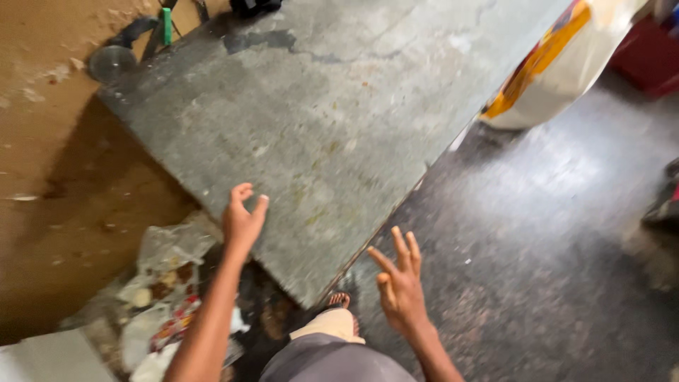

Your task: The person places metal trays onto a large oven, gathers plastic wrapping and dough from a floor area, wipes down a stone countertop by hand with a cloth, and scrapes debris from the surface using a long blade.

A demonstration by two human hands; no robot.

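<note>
A: Start at your fingers. Your left hand (242, 218), in the lower centre-left of the frame, has the thumb and forefinger curled toward each other and the rest loosely bent. Nothing is pinched between them that I can see.

B: And the other one?

A: Your right hand (400, 283), lower centre, is spread wide with the fingers fanned apart and the palm empty. It holds nothing.

B: Where is the slab in all this?

A: The grey concrete slab (311, 120) fills the upper middle of the frame and runs diagonally down to a corner near the bottom centre. Your left hand sits over its lower left edge; whether it touches the surface, the blur will not let me say. Your right hand hangs just beside the slab's lower right edge, over the dark floor (552, 269), and apart from it.

B: So how far along would you judge it?

A: As I read it, neither hand has a hold on the slab, so any gripping or shifting of it is not yet done. Your sandalled foot (339, 303) is right at the slab's near corner.

B: What lies further out?

A: Crumpled plastic wrappers (166, 283) are heaped at lower left beside the brown wall (49, 177). A white sack with a yellow and orange stripe (559, 64) stands at upper right. A green-handled tool (167, 25) and a clear round lid (111, 62) lie at upper left.
</note>
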